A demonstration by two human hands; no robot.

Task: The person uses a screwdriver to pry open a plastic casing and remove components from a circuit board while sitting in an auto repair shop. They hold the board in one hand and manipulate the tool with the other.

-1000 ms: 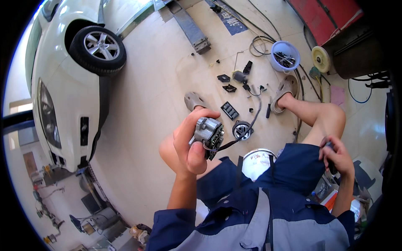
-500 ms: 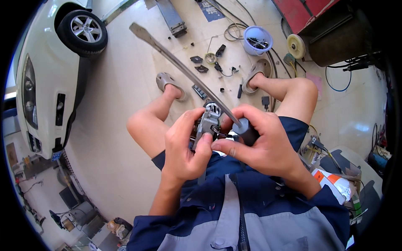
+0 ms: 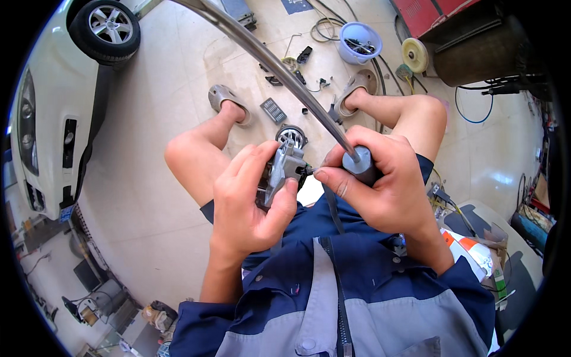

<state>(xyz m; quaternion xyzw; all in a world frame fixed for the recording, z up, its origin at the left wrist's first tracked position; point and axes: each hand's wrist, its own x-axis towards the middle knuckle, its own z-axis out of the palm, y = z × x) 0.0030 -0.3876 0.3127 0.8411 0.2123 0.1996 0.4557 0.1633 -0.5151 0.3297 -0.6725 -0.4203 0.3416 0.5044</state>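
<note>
- Seated on a workshop floor, a person grips a small grey mechanical assembly [image 3: 279, 172] in the closed left hand [image 3: 253, 202], above the lap.
- The right hand [image 3: 380, 184] wraps a dark-handled tool [image 3: 361, 163], thumb at the assembly's right edge (fastener work, seemingly); next comes steady, aligned pressure.
- The tool tip is hidden.

By your right hip lies an orange-and-white crinkled plastic package [image 3: 470, 253]. Just right of it sits a small box with a green label [image 3: 498, 284]. You have no signs or screens in view.
</note>
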